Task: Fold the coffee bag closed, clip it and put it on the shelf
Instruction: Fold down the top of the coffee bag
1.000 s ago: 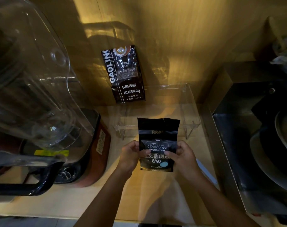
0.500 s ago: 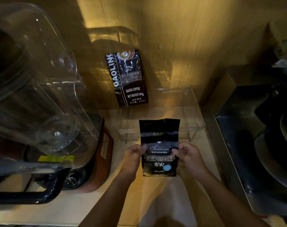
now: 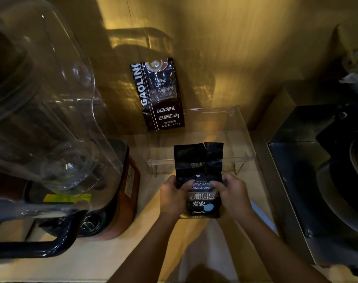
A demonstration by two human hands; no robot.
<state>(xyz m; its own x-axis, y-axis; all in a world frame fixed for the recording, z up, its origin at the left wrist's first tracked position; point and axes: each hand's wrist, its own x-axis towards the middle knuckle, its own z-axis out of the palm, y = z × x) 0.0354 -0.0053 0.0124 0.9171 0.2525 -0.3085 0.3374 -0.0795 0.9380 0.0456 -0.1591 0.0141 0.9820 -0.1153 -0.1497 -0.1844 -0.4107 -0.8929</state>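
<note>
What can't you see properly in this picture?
- Head view: sides of the held coffee bag are covered by the left hand and right hand.
- No clip shows anywhere.
- The blender is cut off by the left edge.
- The sink is too dark.

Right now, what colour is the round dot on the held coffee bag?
Light blue, on the black coffee bag; head view shows it.

Your coffee bag point(image 3: 198, 160) is black with pale lettering and a light blue dot low on its front. It stands upright on the counter, its flat top unfolded and torn by a notch, just in front of the clear shelf point(image 3: 240, 127).
</note>
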